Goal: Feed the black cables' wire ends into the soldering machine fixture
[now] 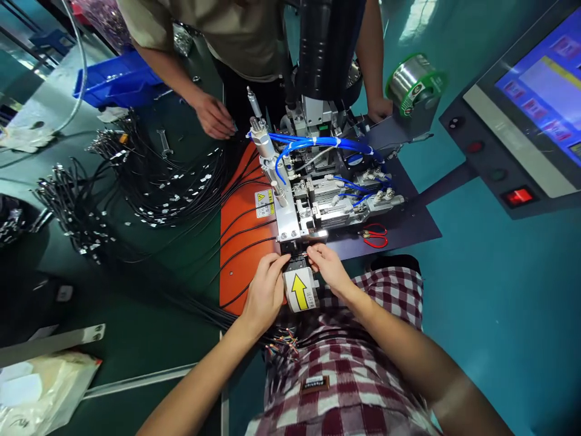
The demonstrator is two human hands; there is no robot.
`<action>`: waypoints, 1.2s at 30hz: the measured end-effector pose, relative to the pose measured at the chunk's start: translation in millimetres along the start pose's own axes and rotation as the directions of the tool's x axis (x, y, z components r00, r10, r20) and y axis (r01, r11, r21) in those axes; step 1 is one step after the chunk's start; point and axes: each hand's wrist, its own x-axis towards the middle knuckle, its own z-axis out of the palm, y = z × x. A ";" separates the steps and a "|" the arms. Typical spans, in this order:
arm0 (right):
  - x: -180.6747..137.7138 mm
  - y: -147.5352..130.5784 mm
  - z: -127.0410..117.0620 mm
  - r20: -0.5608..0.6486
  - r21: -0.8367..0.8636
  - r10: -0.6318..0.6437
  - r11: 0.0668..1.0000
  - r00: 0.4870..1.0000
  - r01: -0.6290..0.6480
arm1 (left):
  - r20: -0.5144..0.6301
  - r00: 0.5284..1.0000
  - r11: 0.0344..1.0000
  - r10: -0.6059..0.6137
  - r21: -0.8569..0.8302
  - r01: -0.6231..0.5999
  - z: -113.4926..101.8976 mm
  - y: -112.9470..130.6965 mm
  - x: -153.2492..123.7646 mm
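Observation:
At the front of a machine, my left hand pinches a black cable between thumb and forefinger. Opposite it, my right hand is closed with its fingertips on thin wires at the end of this cable, though the tips are small and partly hidden. Both hands meet over a dark track just beyond a white label with a yellow arrow. Several other black cables cross the orange plate into the machine's side. A bundle of cables with bare coloured wire ends lies by my lap.
Across the machine, a co-worker's hand is near the cables. Cable bundles, a wrench and a blue bin lie left. Right are red-handled cutters, a solder spool and a control screen.

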 end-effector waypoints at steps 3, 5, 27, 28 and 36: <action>0.6 -0.7 -2.1 0.005 -0.010 -0.003 1.000 1.000 0.003 | -0.016 0.988 0.979 -0.151 0.136 0.152 -9.4 3.5 -23.1; 1.2 -0.4 -2.2 0.003 -0.019 -0.006 1.000 1.000 0.006 | -0.011 0.978 0.942 -0.210 0.266 0.205 -12.1 3.9 -33.4; -45.5 20.3 -85.3 -0.245 -0.117 -0.038 0.993 0.969 0.010 | 0.061 0.992 0.915 -0.112 0.396 0.079 -20.0 -37.8 -19.4; -50.2 23.6 -90.4 -0.261 -0.110 -0.029 0.994 0.965 0.000 | 0.051 0.993 0.918 -0.106 0.388 0.078 -20.9 -41.3 -9.3; -68.3 23.8 -101.2 -0.286 -0.072 0.018 0.997 0.958 -0.040 | 0.157 0.987 0.987 0.032 0.150 -0.056 -63.6 -31.4 12.6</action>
